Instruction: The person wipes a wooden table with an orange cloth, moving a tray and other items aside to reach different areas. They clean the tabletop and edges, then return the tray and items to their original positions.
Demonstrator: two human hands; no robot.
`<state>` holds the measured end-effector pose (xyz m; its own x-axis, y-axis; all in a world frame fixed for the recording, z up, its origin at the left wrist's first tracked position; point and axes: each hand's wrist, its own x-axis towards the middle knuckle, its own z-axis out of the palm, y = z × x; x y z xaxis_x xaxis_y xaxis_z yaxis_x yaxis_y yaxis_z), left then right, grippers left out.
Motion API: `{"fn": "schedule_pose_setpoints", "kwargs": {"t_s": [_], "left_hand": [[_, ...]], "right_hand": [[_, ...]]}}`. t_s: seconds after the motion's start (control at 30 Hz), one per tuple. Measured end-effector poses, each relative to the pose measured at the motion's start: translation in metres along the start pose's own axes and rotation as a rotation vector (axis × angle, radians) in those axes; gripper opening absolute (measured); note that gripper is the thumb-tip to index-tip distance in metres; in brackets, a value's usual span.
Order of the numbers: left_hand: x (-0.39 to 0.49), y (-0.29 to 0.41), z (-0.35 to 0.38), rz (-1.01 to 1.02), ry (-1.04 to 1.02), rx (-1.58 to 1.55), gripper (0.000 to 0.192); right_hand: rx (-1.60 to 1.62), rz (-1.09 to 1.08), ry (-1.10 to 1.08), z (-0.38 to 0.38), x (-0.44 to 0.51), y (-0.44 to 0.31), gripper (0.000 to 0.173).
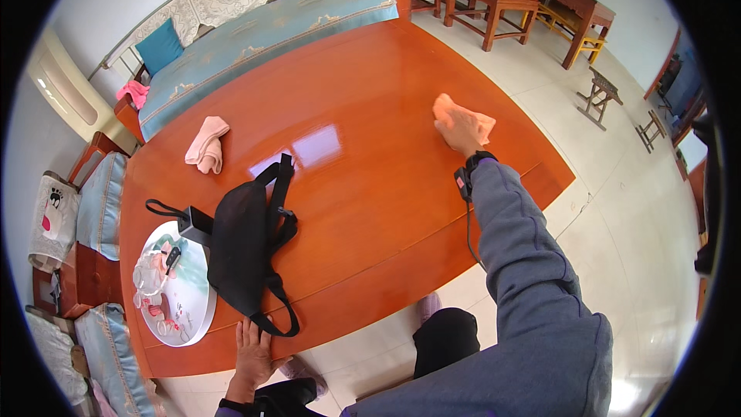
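My right hand (460,129) lies over an orange cloth (481,123) and presses it against the glossy wooden table (370,202), near the right side. Cloth shows past the fingers and beyond the hand's right edge. At the table's near edge, my left hand (253,353) rests with fingers spread on the wood, holding nothing. Its fingertips are close to the strap of a black waist bag (243,243); whether they touch it I cannot tell. A folded pink cloth (208,145) lies farther back on the left.
Beside the bag are a black box-shaped device (195,225) with a loop and a white oval tray (200,313) holding clear glassware (149,275). A long sofa (272,40) borders the far side. A wooden chair (492,3) and small stools (602,92) stand right of the table.
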<state>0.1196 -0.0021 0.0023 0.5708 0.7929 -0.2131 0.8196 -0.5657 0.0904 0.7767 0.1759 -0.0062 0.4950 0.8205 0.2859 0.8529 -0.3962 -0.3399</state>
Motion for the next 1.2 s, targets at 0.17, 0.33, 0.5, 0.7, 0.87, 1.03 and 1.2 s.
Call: {"fn": "schedule_pose_setpoints", "kwargs": {"t_s": [0.17,0.33,0.5,0.7,0.87,1.03,1.2], "left_hand": [[-0.001,-0.001,0.001,0.007,-0.018,0.029,0.1],[0.0,0.0,0.0,-0.026,-0.024,-0.014,0.105],[0.001,0.005,-0.002,-0.043,-0.041,-0.034,0.11],[0.0,0.005,0.0,-0.049,-0.06,0.024,0.112],[-0.004,0.0,0.007,0.007,0.005,0.06,0.11],[-0.003,0.0,0.007,0.015,0.017,0.052,0.109],[-0.001,0.006,0.004,-0.028,-0.027,0.064,0.108]], "right_hand": [[0.034,-0.097,-0.004,0.033,-0.015,-0.138,0.031],[0.234,-0.61,0.297,0.062,-0.109,-0.251,0.016],[0.086,-0.555,-0.008,0.055,-0.126,-0.184,0.026],[-0.184,-0.17,0.034,-0.025,-0.1,0.052,0.017],[-0.101,0.161,0.166,-0.08,-0.137,0.19,0.039],[-0.118,0.303,0.092,-0.07,-0.165,0.19,0.051],[-0.222,-0.209,0.326,-0.056,-0.235,0.113,0.04]]}}
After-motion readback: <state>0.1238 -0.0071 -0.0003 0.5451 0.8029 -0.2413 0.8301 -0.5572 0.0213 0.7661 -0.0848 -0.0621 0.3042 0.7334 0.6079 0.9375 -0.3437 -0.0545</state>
